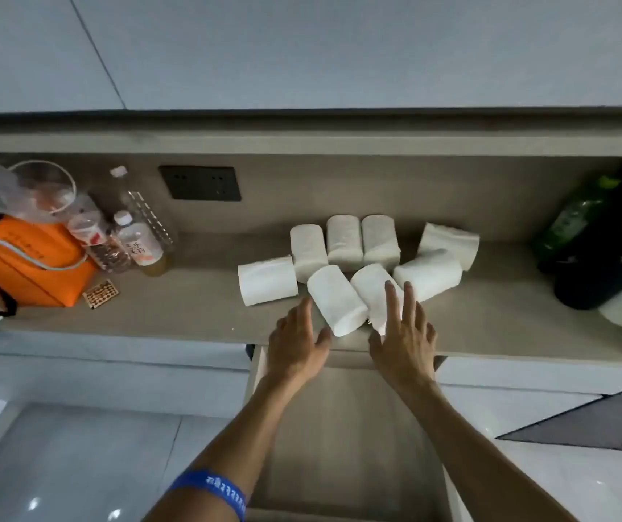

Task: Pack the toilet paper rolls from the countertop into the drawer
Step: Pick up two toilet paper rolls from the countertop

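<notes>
1. The left hand [299,339] is spread open, holding nothing, just beside the nearest soft white toilet paper roll [335,300].
2. The right hand [403,331] is open too, fingers lying on the next white roll [371,286] at one o'clock.
3. Eight rolls lie on the grey stone countertop [173,307]; the pale wooden drawer [339,438] at six o'clock looks empty.
4. I think packing is just starting: each hand must close around a roll.
</notes>
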Tool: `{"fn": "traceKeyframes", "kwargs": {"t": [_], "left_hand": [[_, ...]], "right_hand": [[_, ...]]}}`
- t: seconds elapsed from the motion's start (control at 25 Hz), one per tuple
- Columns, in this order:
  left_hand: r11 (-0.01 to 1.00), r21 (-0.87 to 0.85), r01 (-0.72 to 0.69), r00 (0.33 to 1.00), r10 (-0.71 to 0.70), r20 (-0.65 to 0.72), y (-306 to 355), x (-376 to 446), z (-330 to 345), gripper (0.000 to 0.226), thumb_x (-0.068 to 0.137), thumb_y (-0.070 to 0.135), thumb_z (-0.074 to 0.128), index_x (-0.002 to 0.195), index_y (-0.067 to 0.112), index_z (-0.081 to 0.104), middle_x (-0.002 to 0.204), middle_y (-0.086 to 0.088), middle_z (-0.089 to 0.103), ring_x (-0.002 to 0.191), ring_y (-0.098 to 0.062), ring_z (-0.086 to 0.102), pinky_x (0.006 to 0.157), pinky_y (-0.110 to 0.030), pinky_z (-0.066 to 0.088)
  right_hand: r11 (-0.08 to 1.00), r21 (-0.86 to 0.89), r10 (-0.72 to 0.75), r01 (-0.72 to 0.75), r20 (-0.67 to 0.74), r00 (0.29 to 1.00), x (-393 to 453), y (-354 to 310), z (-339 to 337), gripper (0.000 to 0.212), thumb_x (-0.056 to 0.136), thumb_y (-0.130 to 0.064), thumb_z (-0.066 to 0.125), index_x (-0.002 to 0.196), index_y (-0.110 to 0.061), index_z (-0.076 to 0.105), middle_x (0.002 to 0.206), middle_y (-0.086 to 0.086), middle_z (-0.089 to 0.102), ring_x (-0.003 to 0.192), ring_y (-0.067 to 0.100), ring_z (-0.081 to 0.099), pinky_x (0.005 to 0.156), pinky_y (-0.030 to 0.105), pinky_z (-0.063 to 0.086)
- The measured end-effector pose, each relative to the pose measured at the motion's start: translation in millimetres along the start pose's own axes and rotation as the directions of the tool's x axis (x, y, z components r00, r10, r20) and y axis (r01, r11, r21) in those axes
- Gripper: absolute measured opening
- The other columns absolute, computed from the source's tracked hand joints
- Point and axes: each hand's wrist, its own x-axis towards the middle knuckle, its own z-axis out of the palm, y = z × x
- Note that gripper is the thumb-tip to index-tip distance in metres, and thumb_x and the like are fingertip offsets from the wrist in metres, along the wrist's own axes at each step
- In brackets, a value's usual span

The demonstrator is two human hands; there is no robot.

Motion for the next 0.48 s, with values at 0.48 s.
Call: {"fn": "traceKeyframes", "kwargs": {"t": [0.48], "left_hand": [[0.636, -0.635, 0.439, 0.898, -0.293, 0.328, 3, 127, 46, 0.089, 0.054, 0.039, 0.083, 0.132, 0.013, 0.049, 0.109, -0.003, 0.069, 0.093, -0.015, 0.069, 0.068, -0.026, 0.056]], "right_hand": [[0.722, 0.452, 0.418, -0.524, 0.319, 0.851, 80, 30, 33, 0.092, 0.066, -0.046, 0.084, 0.139, -0.020, 0.035, 0.131, 0.007, 0.057, 0.111, 0.034, 0.060, 0.086, 0.037, 0.048]]}}
